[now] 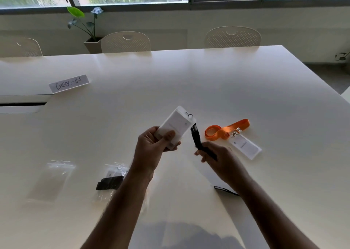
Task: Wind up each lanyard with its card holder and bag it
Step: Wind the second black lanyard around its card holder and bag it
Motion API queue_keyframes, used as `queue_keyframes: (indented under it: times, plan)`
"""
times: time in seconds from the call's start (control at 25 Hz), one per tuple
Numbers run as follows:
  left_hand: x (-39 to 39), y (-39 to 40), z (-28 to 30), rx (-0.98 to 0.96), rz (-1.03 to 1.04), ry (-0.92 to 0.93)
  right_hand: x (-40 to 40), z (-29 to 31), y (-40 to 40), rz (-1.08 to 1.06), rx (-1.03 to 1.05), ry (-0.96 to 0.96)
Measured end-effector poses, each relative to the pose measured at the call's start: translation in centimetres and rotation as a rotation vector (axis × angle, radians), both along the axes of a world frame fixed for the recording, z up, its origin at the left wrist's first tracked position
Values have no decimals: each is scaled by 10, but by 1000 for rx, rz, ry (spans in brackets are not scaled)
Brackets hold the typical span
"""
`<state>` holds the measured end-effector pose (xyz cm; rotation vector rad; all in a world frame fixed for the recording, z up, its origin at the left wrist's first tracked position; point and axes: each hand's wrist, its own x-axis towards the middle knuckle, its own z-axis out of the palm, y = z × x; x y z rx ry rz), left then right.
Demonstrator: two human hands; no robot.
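Observation:
My left hand point(153, 146) grips a clear card holder point(175, 126) with a white card in it, tilted up to the right above the table. A black lanyard point(197, 138) hangs from the holder's top corner, and my right hand point(217, 156) is closed on it lower down. Its loose end point(225, 190) trails on the table under my right forearm. An orange lanyard point(226, 130) lies clipped to a second card holder point(245, 147) on the table to the right. At the left lie an empty clear bag point(55, 176) and a bag point(111, 180) holding a wound black lanyard.
The white table point(189, 85) carries a paper sign point(69, 83) reading CHECK-IN at the far left. Three white chairs, among them the chair point(233, 37), and a potted plant point(91, 30) stand behind the table's far edge below the window.

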<state>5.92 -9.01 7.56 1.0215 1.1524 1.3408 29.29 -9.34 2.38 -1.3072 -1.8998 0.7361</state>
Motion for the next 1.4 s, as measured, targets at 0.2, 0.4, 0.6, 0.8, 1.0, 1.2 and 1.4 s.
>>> queue_keyframes:
  times: [0.2,0.4,0.6,0.8,1.0,1.2,1.4]
  plan:
    - [1,-3,-5,115,-10,313,-26,16,-9,158,-5,-231]
    - [3,-12,-8,327,8,761,-36,39,-12,251,-183,5]
    - [5,-17,-14,399,-9,920,-31,58,-11,273,-353,482]
    - [12,-18,-18,471,-31,1053,-23,68,-8,321,-417,687]
    - [7,-18,-20,460,-123,1078,-13,74,1,276,-371,621]
    - [-5,-19,-10,600,-248,1163,-2,71,14,142,-181,330]
    - [-14,-22,6,565,-372,1008,5,68,19,194,-108,77]
